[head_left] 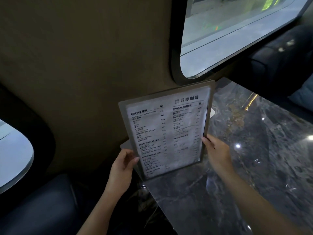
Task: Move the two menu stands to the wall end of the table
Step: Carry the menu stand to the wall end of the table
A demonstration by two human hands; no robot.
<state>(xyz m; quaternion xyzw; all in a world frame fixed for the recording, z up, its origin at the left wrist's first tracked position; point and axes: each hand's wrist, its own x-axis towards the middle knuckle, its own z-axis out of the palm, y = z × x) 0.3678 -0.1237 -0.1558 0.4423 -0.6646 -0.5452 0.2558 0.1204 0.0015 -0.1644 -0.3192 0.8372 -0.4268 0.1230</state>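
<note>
You've got the front menu stand [166,131] pinched by both hands: left hand [122,167] on its lower left edge, right hand [216,152] on its right edge. It's upright at the worktop [237,167] end by the wall [84,73]. A 2nd stand's edge [125,145] peeks out behind it, nearer the wall. Looks nearly done; just let go once it's settled.

The menu stand [166,131] stands on the table [245,167] before the wall [84,73], below the window [237,31].
</note>
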